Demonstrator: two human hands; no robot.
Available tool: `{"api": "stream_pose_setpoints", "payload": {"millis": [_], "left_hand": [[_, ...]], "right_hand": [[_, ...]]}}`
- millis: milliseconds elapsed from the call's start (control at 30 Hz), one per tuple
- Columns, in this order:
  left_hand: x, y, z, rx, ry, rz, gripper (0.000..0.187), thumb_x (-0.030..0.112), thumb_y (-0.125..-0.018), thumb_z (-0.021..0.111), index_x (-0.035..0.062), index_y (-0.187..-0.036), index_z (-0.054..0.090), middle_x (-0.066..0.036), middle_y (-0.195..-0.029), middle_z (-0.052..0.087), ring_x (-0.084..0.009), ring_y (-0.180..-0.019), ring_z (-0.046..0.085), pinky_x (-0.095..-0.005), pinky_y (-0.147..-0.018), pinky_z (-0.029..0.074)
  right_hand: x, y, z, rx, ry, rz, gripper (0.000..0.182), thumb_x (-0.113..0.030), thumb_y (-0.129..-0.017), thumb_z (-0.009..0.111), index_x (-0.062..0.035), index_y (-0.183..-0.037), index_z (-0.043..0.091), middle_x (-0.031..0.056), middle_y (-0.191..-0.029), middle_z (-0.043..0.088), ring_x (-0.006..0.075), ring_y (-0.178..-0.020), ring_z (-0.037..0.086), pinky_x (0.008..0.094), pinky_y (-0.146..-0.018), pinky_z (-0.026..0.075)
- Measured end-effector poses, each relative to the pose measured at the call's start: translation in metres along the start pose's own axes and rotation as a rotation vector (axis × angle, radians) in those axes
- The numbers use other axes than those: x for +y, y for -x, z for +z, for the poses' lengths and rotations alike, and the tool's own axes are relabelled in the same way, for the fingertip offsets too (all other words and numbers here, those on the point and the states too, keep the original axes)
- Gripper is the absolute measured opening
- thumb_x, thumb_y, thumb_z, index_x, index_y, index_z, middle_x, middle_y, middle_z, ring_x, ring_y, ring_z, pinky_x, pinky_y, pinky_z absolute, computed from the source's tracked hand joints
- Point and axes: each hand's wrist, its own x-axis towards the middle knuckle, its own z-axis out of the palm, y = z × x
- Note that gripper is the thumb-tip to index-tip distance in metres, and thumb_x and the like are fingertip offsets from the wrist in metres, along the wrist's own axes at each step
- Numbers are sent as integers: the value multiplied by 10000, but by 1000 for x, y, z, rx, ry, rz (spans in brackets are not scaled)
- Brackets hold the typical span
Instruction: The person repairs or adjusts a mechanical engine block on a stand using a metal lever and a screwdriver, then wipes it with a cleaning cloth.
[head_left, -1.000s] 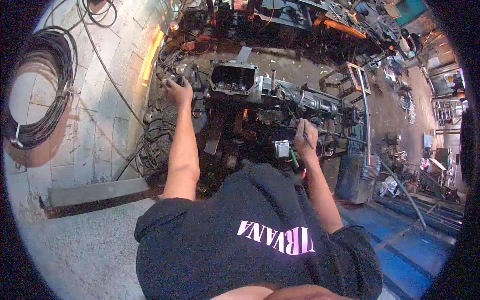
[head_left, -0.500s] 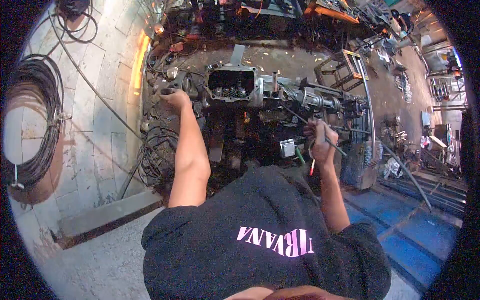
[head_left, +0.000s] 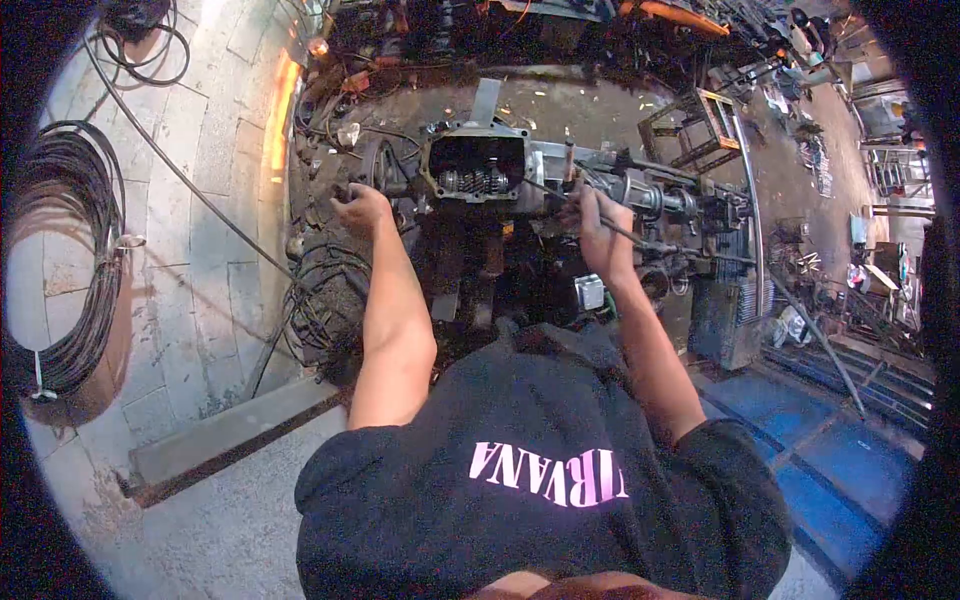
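Note:
An open metal gearbox housing [head_left: 432, 165] lies ahead, with toothed gears [head_left: 475, 182] showing inside its opening. My right hand [head_left: 605, 232] is closed around a thin dark rod [head_left: 638, 243], whose far end slants toward the housing's right side. To the left of the housing, my left hand [head_left: 362, 208] is beside a dark round part [head_left: 378, 165]. Its fingers are curled together; what they hold, if anything, is too dark to make out. A shaft assembly [head_left: 650, 198] extends right from the housing.
Coiled black cable [head_left: 75, 270] lies on the pale blocks at left, with more hoses [head_left: 325, 290] near my left forearm. A small pale box [head_left: 589, 292] sits below my right hand. A metal frame [head_left: 700, 130] stands at upper right; blue panels [head_left: 800, 400] are lower right.
My right hand has moved left and upward with the rod, closer to the housing. My left hand stays beside the dark round part. The whole view has shifted slightly.

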Motion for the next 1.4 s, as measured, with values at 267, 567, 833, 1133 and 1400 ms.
{"api": "stream_pose_setpoints", "payload": {"millis": [267, 567, 833, 1133, 1400], "left_hand": [[-5, -9, 18, 20, 59, -35, 565, 325, -889, 520, -59, -1300, 462, -277, -1230, 549, -397, -1136, 549, -488, -968, 439], [-21, -24, 68, 99, 127, 73, 595, 276, -875, 580, -91, -1313, 414, -295, -1258, 506, -397, -1170, 510, -479, -1012, 391], [-27, -28, 72, 117, 205, 64, 580, 333, -879, 563, -59, -1295, 462, -250, -1280, 518, -394, -1174, 507, -483, -1010, 390], [-7, -14, 45, 18, 15, -13, 551, 338, -875, 571, -39, -1272, 503, -239, -1281, 523, -392, -1168, 512, -478, -999, 407], [-23, -18, 67, 160, 65, 111, 504, 319, -836, 604, -58, -1167, 560, -252, -1235, 546, -388, -1174, 500, -484, -978, 408]], "right_hand": [[14, -19, 15, -91, 10, 14, 313, -181, -954, 517, 50, -752, 583, 151, -556, 509, 135, -501, 419, 357, -480, 366], [24, -32, 2, -139, 192, -5, 371, -255, -982, 460, 53, -892, 646, 144, -671, 635, 173, -631, 639, 334, -537, 474], [53, -48, 5, -213, -16, 165, 409, -279, -999, 424, 66, -908, 623, 110, -708, 654, 153, -568, 625, 275, -502, 477], [87, -72, 5, -182, -235, 266, 391, -308, -994, 430, 28, -893, 603, 132, -713, 658, 192, -550, 636, 304, -489, 498], [58, -70, 7, -166, -226, 243, 354, -295, -986, 453, 20, -917, 599, 142, -695, 650, 204, -530, 626, 308, -479, 494]]}}
